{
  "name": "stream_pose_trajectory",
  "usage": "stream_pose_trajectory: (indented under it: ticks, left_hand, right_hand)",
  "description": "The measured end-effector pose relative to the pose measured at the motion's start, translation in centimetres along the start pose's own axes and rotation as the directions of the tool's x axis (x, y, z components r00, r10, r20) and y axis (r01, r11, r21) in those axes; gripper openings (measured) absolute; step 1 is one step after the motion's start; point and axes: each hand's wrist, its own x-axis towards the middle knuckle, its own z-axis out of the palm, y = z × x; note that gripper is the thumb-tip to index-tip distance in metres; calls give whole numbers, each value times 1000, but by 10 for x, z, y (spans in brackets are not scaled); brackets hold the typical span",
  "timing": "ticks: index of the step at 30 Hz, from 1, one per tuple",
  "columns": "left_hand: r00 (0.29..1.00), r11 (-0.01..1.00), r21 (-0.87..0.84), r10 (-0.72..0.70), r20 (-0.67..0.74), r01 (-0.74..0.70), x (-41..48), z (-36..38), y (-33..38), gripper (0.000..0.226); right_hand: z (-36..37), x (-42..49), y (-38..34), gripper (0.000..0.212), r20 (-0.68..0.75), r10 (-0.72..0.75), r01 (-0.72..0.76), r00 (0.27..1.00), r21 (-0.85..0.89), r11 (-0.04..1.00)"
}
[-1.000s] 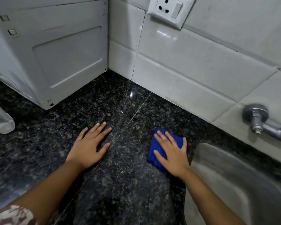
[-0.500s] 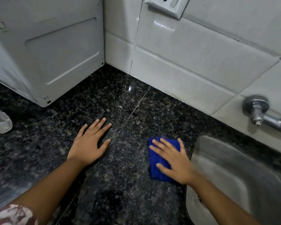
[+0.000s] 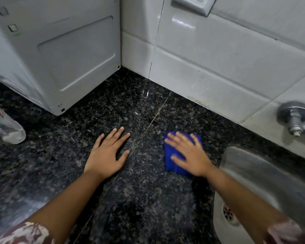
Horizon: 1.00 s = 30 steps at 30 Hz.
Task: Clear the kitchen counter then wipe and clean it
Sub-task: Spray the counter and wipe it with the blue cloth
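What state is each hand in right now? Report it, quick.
Left hand: open, flat on the counter, holding nothing.
Right hand: open, straight fingers pressing the blue cloth.

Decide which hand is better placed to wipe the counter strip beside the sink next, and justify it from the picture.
Right. The right hand presses flat on the blue cloth, which lies next to the sink. The left hand rests flat on bare counter, farther from the sink, holding nothing.

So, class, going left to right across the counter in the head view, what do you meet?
A clear bottle → left hand → blue cloth under the right hand → steel sink.
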Motion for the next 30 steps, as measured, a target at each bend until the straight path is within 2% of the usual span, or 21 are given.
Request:
stream_pose_trajectory:
  ticks: [2, 4, 6, 8, 11, 13, 14, 17, 19, 20, 22, 24, 27, 29, 30]
  left_hand:
    - [1000, 1000, -3, -2, -7, 2, 1, 0, 1, 64]
    - [1000, 1000, 3, -2, 0, 2, 1, 1, -1, 64]
    - [1000, 1000, 1, 3, -4, -3, 1, 2, -1, 64]
    - [1000, 1000, -2, 5, -13, -5, 2, 1, -1, 64]
    - [1000, 1000, -5, 10, -16, -10, 1, 0, -1, 64]
    - [1000, 1000, -8, 10, 0, -10, 1, 1, -2, 63]
    - [1000, 1000, -24, 15, 3, -15, 1, 0, -2, 62]
    - [998, 989, -142, 23, -53, -30, -3, -10, -1, 60]
    - [989, 997, -66, 30, -145, -40, -25, -20, -4, 57]
    - [987, 999, -29, 25, -158, -30, -39, -24, -8, 56]
    - [995, 999, 3, -34, -91, 35, -91, -23, -21, 58]
    - [994, 995, 10, -103, -25, 103, -139, -19, -34, 62]
    - [993, 992, 58, -117, 9, 116, -175, -12, -41, 61]
    - [991, 989, 58, -137, -6, 137, -176, -14, -39, 60]
    - [990, 989, 50, -139, -9, 139, -175, -15, -39, 60]
  right_hand:
    - [-9, 37, 28, 63, -48, 264, -264, 963, 12, 964]
    - [-13, 75, 30, 63, -46, 329, -329, 943, 14, 944]
    - [-11, 99, 9, 61, -20, 289, -289, 957, 7, 957]
    - [-4, 98, -26, 61, -25, 177, -178, 984, -18, 984]
    - [9, 42, -71, 58, 7, -114, 115, 993, -38, 993]
    - [11, 5, -60, 57, 32, -165, 166, 986, -31, 986]
    - [10, -4, -46, 57, 25, -116, 117, 993, -40, 992]
    - [2, 11, -13, 60, -17, 188, -188, 982, -29, 982]
    - [1, 31, -18, 63, -29, 309, -309, 951, -22, 951]
    - [2, 41, -26, 61, -34, 322, -322, 946, -17, 947]
    - [7, 46, -56, 60, -9, 235, -235, 972, -9, 972]
    - [16, 34, -92, 61, 3, 51, -51, 999, -39, 998]
    - [22, -3, -112, 57, 81, -246, 249, 966, -37, 968]
    - [17, -13, -89, 56, 87, -285, 289, 955, -42, 956]
    - [15, -10, -74, 56, 64, -226, 228, 972, -41, 973]
